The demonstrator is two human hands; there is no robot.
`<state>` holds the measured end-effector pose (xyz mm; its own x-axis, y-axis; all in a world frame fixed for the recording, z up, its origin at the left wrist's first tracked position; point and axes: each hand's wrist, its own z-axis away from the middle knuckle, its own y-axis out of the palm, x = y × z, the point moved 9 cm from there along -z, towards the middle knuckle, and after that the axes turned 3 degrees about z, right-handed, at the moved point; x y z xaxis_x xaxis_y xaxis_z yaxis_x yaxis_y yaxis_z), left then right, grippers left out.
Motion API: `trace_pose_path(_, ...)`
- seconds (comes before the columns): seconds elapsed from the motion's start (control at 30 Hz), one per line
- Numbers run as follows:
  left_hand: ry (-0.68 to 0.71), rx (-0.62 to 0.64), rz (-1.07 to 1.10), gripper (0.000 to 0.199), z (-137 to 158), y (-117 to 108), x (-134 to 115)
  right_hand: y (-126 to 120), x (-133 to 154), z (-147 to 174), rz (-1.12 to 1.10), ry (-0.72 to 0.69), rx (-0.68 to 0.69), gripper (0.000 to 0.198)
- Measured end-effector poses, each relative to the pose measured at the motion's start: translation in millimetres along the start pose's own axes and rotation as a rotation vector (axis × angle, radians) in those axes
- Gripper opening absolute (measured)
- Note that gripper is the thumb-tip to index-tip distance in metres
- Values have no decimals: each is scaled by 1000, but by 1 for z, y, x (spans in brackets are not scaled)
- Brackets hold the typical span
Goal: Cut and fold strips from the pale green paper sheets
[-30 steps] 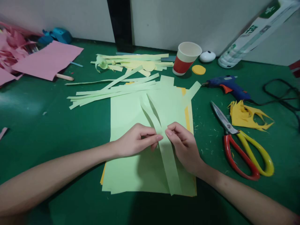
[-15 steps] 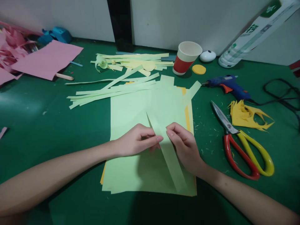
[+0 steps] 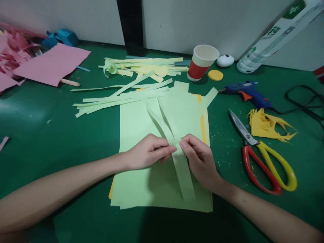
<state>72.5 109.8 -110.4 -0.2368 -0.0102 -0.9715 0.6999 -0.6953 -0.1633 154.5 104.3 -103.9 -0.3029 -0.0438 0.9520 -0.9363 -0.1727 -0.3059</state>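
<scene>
A light green paper strip (image 3: 184,179) slants across a stack of light green sheets (image 3: 134,131). Its far end is split into two narrow strips that spread apart, while the near part is one piece. My left hand (image 3: 149,152) pinches the strip's left edge just below the split, thumb against fingers. On the right edge, my right hand (image 3: 199,158) pinches it between thumb and curled fingers. Several loose cut strips (image 3: 113,99) lie over the stack's upper left edge. Yellow-orange paper (image 3: 202,125) peeks out under the sheets.
Scissors (image 3: 250,140) with red and yellow handles lie to the right, below a blue glue gun (image 3: 245,91) and yellow paper scraps (image 3: 268,125). A paper cup (image 3: 198,69) stands behind the stack. Pink paper (image 3: 53,64) lies at the far left; a plastic-wrapped pack (image 3: 268,44) leans on the wall.
The strip's far end has separated into two diverging pieces, and the strip has shifted away from me and slightly left between my hands. Both hands stay almost in place.
</scene>
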Motion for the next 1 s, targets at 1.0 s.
trace_pose_path(1.0,17,-28,0,34,1,-3,-1,1,0,0,-14,9,38,21)
